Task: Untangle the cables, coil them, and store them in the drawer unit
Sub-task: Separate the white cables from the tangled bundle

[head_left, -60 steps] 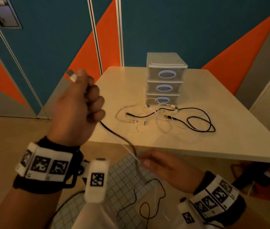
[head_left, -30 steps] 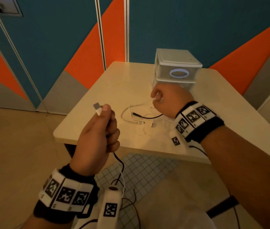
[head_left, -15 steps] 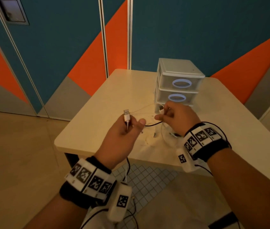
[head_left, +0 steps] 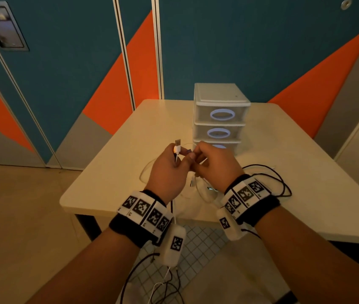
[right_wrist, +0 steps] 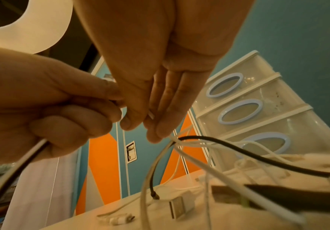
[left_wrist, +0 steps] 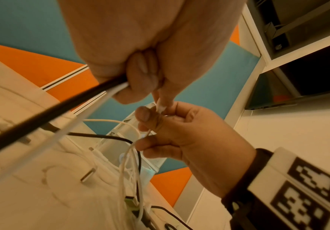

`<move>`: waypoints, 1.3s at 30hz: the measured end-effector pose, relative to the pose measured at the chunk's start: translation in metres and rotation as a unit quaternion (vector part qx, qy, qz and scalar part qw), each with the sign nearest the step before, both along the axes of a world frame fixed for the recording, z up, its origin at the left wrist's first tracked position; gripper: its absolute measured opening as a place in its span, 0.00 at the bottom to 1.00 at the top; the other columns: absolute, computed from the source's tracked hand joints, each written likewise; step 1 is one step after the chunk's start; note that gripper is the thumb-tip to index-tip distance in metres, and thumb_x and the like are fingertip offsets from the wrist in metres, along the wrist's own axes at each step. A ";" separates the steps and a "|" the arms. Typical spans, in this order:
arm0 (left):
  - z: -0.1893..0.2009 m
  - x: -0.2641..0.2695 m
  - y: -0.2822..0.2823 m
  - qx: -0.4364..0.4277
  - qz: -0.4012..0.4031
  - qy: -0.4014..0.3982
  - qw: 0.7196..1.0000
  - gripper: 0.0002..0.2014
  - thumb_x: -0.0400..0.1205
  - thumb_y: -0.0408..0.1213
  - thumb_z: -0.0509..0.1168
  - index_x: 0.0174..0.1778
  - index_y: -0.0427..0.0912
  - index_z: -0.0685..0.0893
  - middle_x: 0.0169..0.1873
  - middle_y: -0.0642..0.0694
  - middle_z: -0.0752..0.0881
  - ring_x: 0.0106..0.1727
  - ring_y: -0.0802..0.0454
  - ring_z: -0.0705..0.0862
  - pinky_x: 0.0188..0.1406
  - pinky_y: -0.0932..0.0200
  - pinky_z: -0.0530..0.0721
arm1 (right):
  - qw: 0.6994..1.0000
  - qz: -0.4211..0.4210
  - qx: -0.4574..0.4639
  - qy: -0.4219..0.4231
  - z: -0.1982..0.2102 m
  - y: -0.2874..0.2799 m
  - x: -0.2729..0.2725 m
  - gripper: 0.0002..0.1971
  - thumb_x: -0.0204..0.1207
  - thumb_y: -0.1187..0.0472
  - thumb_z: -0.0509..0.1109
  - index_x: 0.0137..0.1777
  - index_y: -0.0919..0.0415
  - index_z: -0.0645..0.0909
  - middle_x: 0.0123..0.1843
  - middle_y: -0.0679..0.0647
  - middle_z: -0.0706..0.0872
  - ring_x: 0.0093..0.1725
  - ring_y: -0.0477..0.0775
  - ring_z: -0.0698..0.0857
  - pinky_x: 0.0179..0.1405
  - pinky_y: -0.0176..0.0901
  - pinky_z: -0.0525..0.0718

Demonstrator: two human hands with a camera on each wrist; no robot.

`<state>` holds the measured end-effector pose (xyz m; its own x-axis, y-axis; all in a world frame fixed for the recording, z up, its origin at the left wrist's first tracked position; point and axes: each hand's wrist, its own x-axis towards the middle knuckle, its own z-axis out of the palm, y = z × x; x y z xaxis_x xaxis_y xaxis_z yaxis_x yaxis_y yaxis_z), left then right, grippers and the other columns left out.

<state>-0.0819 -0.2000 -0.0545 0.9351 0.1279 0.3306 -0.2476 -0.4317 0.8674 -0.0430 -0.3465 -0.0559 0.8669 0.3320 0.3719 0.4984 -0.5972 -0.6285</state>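
Cables [head_left: 262, 178], black + white, lie tangled on the surface [head_left: 119, 163] in front of the drawer unit [head_left: 220, 115], some strands hanging off the near edge toward the floor.

Head view: left hand [head_left: 169, 172] is fisted round a white cable w/ its USB plug [head_left: 177, 143] sticking up above the thumb. Right hand [head_left: 216, 165] is just beside it, fingertips meeting the left's, pinching another thin end; what exactly it pinches is too small to tell here. All 3 drawers look closed.

Left wrist view: left hand [left_wrist: 140, 51] grips a black cable [left_wrist: 48, 115] and a white cable [left_wrist: 62, 133] together, both running taut out of the fist. Right hand [left_wrist: 178, 132] holds a thin white lead betw. thumb and fingers, more white strands drooping from it to the pile.

Right wrist view: right hand [right_wrist: 160, 87] has fingers nearly straight, thumb pressed against them on a small white end. Several strands cross right under the fingertips [right_wrist: 154, 137], a knot point prob.

Handling, my guess: cables are light, limp, smooth-jacketed, so they slide thru loops but snag at plugs. Best held at the stiff plug ends or just behind them; feed a plug back thru the crossing rather than yanking, since pulling prob tightens it and drags the whole pile.
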 end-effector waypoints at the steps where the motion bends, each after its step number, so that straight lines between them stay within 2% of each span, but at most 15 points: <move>1: 0.000 0.000 0.001 0.005 0.008 -0.012 1.000 0.05 0.87 0.42 0.66 0.51 0.45 0.82 0.37 0.49 0.86 0.37 0.59 0.83 0.42 0.54 0.84 | 1.000 0.004 -0.012 -0.002 -0.002 0.000 0.002 0.09 0.75 0.53 0.77 0.44 0.54 0.79 0.36 0.45 0.87 0.32 0.43 0.87 0.38 0.45 0.86; 3: 0.004 -0.003 0.001 0.017 0.022 -0.038 0.999 0.06 0.87 0.41 0.65 0.51 0.42 0.81 0.33 0.55 0.81 0.31 0.67 0.79 0.30 0.71 0.73 | 0.999 0.007 -0.049 -0.005 -0.004 -0.001 0.005 0.09 0.75 0.51 0.77 0.42 0.53 0.82 0.32 0.41 0.84 0.34 0.41 0.84 0.39 0.41 0.81; 6: 0.015 -0.010 0.007 -0.008 0.039 -0.077 0.996 0.08 0.88 0.44 0.64 0.52 0.43 0.79 0.33 0.56 0.79 0.29 0.68 0.78 0.30 0.73 0.72 | 0.998 0.009 -0.063 0.013 -0.008 -0.004 0.014 0.03 0.75 0.56 0.76 0.43 0.53 0.87 0.37 0.43 0.88 0.38 0.43 0.85 0.46 0.42 0.84; 10: 0.031 -0.021 0.021 -0.071 0.043 -0.127 0.988 0.07 0.88 0.50 0.62 0.49 0.53 0.76 0.25 0.50 0.70 0.24 0.48 0.68 0.26 0.39 0.75 | 0.996 0.004 -0.073 0.045 -0.012 -0.010 0.026 0.05 0.78 0.63 0.71 0.46 0.53 0.87 0.43 0.46 0.89 0.40 0.48 0.87 0.50 0.48 0.87; 14: 0.046 -0.034 0.033 -0.095 0.046 -0.154 0.982 0.08 0.88 0.54 0.60 0.47 0.58 0.75 0.27 0.44 0.66 0.28 0.44 0.66 0.31 0.31 0.78 | 0.997 -0.029 -0.055 0.049 -0.008 -0.018 0.037 0.08 0.81 0.60 0.70 0.41 0.49 0.85 0.43 0.47 0.89 0.41 0.48 0.86 0.50 0.42 0.83; 18: 0.051 -0.041 0.042 -0.104 0.023 -0.176 0.979 0.10 0.89 0.54 0.56 0.49 0.52 0.73 0.28 0.56 0.66 0.28 0.50 0.63 0.30 0.41 0.68 | 0.996 -0.048 -0.037 0.070 0.002 -0.024 0.039 0.08 0.83 0.57 0.67 0.44 0.49 0.85 0.36 0.40 0.86 0.35 0.45 0.88 0.42 0.38 0.81; 22: 0.043 -0.039 0.052 -0.076 0.037 -0.167 0.982 0.12 0.91 0.49 0.52 0.52 0.45 0.74 0.26 0.51 0.74 0.21 0.55 0.62 0.26 0.55 0.64 | 0.995 -0.084 0.003 0.055 0.018 -0.033 0.036 0.11 0.84 0.51 0.65 0.50 0.53 0.89 0.40 0.50 0.90 0.26 0.47 0.88 0.35 0.42 0.87; 24: 0.041 -0.040 0.052 -0.114 0.011 -0.143 0.983 0.11 0.92 0.46 0.51 0.50 0.45 0.72 0.40 0.46 0.88 0.20 0.57 0.62 0.25 0.59 0.64 | 0.992 -0.098 0.045 0.073 0.025 -0.036 0.034 0.14 0.84 0.48 0.64 0.48 0.53 0.88 0.39 0.50 0.90 0.22 0.47 0.86 0.24 0.39 0.84; 26: 0.046 -0.044 0.048 -0.185 -0.014 -0.127 0.975 0.09 0.94 0.41 0.51 0.50 0.42 0.69 0.48 0.45 0.91 0.18 0.56 0.60 0.21 0.63 0.64 | 0.986 -0.105 0.076 0.107 0.027 -0.039 0.033 0.17 0.84 0.46 0.64 0.45 0.56 0.86 0.37 0.52 0.89 0.21 0.54 0.86 0.18 0.38 0.78; 30: 0.055 -0.042 0.041 -0.267 -0.006 -0.111 0.957 0.07 0.92 0.38 0.54 0.48 0.46 0.72 0.29 0.50 0.75 0.22 0.57 0.61 0.21 0.62 0.61 | 0.964 -0.056 0.160 0.206 0.027 -0.039 0.029 0.21 0.83 0.45 0.64 0.45 0.63 0.85 0.38 0.58 0.87 0.28 0.61 0.89 0.26 0.45 0.86; 31: 0.055 -0.039 0.041 -0.259 0.003 -0.107 0.960 0.09 0.91 0.38 0.56 0.45 0.47 0.72 0.27 0.51 0.72 0.23 0.56 0.62 0.22 0.59 0.62 | 0.959 -0.036 0.179 0.219 0.026 -0.040 0.029 0.21 0.84 0.45 0.64 0.45 0.64 0.84 0.39 0.59 0.87 0.31 0.62 0.90 0.31 0.49 0.89; 33: 0.052 -0.031 0.042 -0.154 0.015 -0.108 0.982 0.11 0.89 0.40 0.61 0.41 0.43 0.73 0.26 0.52 0.70 0.26 0.54 0.66 0.28 0.53 0.67 | 0.964 -0.011 0.183 0.193 0.025 -0.042 0.031 0.17 0.85 0.49 0.64 0.47 0.63 0.84 0.43 0.60 0.87 0.35 0.59 0.89 0.40 0.53 0.90; 35: 0.051 -0.026 0.038 -0.031 0.005 -0.117 0.993 0.14 0.87 0.44 0.66 0.39 0.42 0.75 0.23 0.55 0.71 0.25 0.56 0.70 0.32 0.56 0.73 | 0.978 -0.006 0.155 0.142 0.027 -0.044 0.030 0.14 0.87 0.52 0.62 0.53 0.60 0.85 0.42 0.55 0.88 0.37 0.52 0.86 0.41 0.51 0.87; 36: 0.051 -0.024 0.034 0.005 -0.006 -0.118 0.993 0.13 0.85 0.47 0.67 0.38 0.46 0.77 0.20 0.55 0.71 0.23 0.58 0.70 0.30 0.60 0.72 | 0.985 -0.011 0.128 0.115 0.030 -0.043 0.029 0.15 0.87 0.52 0.59 0.54 0.58 0.85 0.40 0.51 0.86 0.37 0.49 0.85 0.41 0.48 0.84; 39: 0.051 -0.015 0.017 0.084 -0.019 -0.108 0.990 0.13 0.82 0.58 0.67 0.55 0.55 0.81 0.18 0.53 0.74 0.22 0.60 0.74 0.24 0.66 0.67 | 1.000 -0.018 0.012 0.000 0.037 -0.036 0.023 0.18 0.89 0.52 0.51 0.48 0.51 0.82 0.44 0.49 0.83 0.45 0.47 0.82 0.50 0.46 0.79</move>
